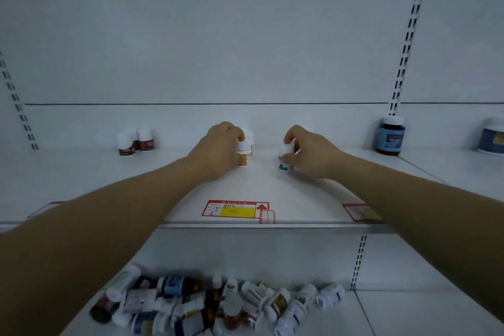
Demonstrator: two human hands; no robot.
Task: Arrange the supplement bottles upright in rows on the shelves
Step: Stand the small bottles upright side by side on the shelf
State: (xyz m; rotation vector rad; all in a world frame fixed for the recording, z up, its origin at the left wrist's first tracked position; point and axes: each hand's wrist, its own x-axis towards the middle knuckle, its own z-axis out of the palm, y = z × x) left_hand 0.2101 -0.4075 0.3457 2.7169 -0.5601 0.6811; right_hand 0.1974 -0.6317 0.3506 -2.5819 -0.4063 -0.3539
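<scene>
Arms stretch in from 6 o'clock, side by side, over the upper shelf point(272, 188). The left hand point(218, 151) curls its fingers over the cap and side of a white bottle with an orange label point(243, 155), which stands upright on the shelf. A second white bottle point(248, 136) stands just behind it at 12 o'clock, touching or nearly so. The right hand point(311, 154) pinches a white bottle with a green label point(285, 159) between thumb and fingers. This bottle is upright, but whether its base is on the shelf or just above it is unclear. The 2 held bottles are near each other but apart.

At 9 o'clock of the left hand, 2 small bottles with brown labels point(136, 140) stand upright and touching, near the back wall point(245, 35). At 3 o'clock of the right hand stands a dark bottle with a blue label point(390, 135). A wider blue tub point(492, 136) stands further that way, at the frame edge. A red and yellow price tag point(236, 209) sits at the shelf's front edge. On the lower shelf point(395, 314), at 6 o'clock, a pile of bottles point(218, 305) lies jumbled, most of them on their sides.
</scene>
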